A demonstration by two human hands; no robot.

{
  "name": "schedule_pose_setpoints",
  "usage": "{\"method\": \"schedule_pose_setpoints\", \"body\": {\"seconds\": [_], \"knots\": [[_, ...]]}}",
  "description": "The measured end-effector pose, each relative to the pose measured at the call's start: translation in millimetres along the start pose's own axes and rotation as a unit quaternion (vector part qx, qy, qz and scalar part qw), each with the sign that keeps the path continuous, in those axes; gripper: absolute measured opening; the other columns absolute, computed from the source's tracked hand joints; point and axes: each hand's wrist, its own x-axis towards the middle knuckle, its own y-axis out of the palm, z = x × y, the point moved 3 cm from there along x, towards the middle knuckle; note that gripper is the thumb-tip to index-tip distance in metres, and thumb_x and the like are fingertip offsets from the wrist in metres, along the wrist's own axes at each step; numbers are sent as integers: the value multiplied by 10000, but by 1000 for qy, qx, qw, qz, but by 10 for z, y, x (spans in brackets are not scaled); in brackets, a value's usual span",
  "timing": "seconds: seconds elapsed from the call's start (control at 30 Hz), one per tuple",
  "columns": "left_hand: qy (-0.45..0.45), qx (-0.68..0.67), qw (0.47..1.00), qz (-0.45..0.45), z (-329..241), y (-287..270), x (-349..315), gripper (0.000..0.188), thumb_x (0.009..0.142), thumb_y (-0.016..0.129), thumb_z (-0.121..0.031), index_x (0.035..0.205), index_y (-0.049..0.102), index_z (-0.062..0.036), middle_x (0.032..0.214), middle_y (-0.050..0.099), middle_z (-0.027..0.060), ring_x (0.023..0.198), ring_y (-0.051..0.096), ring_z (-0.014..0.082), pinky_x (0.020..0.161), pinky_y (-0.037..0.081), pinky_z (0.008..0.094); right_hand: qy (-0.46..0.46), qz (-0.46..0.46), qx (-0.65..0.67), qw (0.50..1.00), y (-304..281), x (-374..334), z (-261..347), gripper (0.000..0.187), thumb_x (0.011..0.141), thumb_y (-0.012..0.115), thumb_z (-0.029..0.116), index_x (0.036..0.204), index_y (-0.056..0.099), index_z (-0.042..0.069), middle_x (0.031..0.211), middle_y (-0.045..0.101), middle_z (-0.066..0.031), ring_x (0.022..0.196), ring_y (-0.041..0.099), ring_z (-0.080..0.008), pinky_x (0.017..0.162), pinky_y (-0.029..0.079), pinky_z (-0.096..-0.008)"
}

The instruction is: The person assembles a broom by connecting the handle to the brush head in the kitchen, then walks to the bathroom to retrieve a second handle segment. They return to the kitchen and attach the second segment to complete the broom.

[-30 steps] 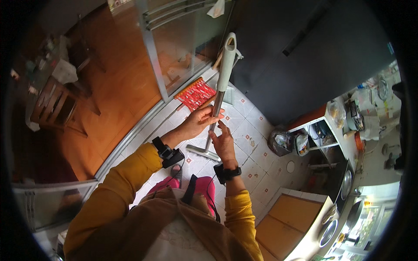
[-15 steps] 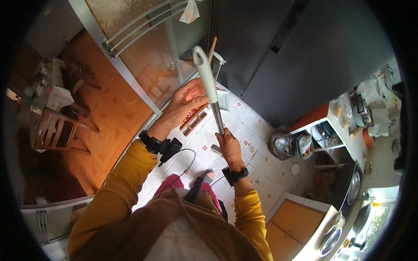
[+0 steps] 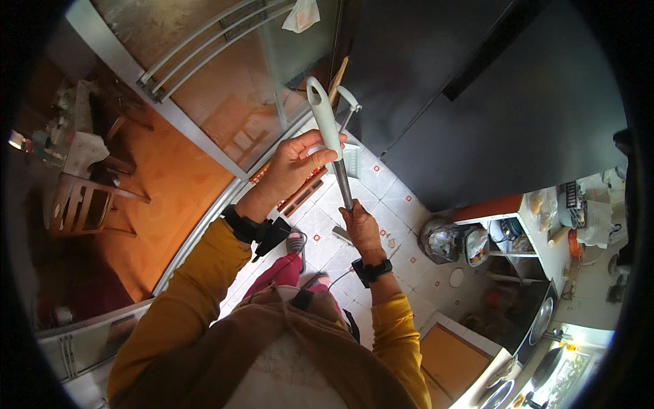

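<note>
A long metal pole with a pale, hollow-ended grip stands tilted in front of me. My left hand closes on the lower part of the grip, thumb in front and fingers behind. Lower down, my right hand is wrapped round the bare metal. Below, near the floor, shows a grey bar; whether it belongs to the pole I cannot tell. Both wrists wear black bands, and a cable hangs from the left one.
Beyond the pole stand a light green dustpan and a reddish slatted rack, beside a glass sliding door. Dark tall cabinet doors rise at the far right. Lined bins sit by a cluttered counter.
My left hand has closed onto the grip, where before its fingers were apart beside it. The view has shifted, and one foot now shows forward on the left.
</note>
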Motion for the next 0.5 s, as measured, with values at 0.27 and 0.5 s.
{"method": "schedule_pose_setpoints", "body": {"seconds": [0.27, 0.5], "knots": [[43, -11, 999, 5, 185, -526, 641, 720, 841, 690, -200, 1428, 300, -54, 1369, 426, 198, 1342, 352, 267, 1075, 345, 385, 37, -33, 5, 999, 79, 684, -241, 303, 907, 580, 280, 1048, 508, 22, 821, 643, -232, 742, 630, -420, 611, 499, -476], [-107, -19, 992, -62, 756, -905, 1117, 433, 931, 561, -171, 1327, 474, -18, 1044, 661, 98, 1027, 599, 139, 909, 446, 240, 82, -69, 51, 993, -161, 1301, -890, 261, 934, 550, 264, 960, 494, 11, 756, 630, -223, 726, 624, -426, 589, 483, -472]]}}
